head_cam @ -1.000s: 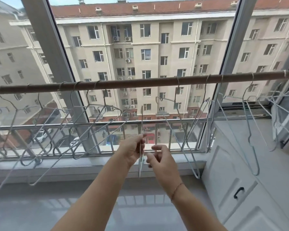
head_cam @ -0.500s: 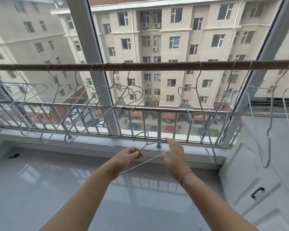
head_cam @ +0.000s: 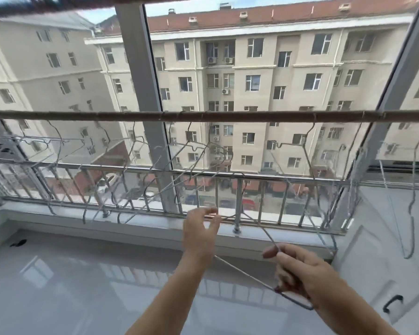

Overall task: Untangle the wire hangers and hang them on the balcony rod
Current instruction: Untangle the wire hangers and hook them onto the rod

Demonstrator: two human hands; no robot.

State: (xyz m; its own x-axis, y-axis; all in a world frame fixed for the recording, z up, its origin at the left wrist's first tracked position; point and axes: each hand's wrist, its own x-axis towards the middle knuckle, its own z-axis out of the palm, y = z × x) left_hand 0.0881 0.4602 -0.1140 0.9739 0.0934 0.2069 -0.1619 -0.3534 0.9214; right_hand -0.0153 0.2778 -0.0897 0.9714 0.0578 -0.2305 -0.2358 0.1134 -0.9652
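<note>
**Holding a wire hanger (head_cam: pixel 242 271) low beneath the balcony rod (head_cam: pixel 228 116)**

Head view: forearms stretched forward. Left grip (head_cam: pixel 200 234) raised by the railing (head_cam: pixel 237 176), pinching the upper wire; right grip (head_cam: pixel 300 274) lower, clenched round a corner. Above, other hangers (head_cam: pixel 194 148) hooked on the rod.

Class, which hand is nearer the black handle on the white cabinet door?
Right. The right hand, pinching a wire hanger, is up and left of the black handle; the left hand is farther left, by the railing.

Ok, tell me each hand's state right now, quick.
Left hand: pinches the wire hanger near its top.
Right hand: grips the same hanger at its lower corner.
</note>
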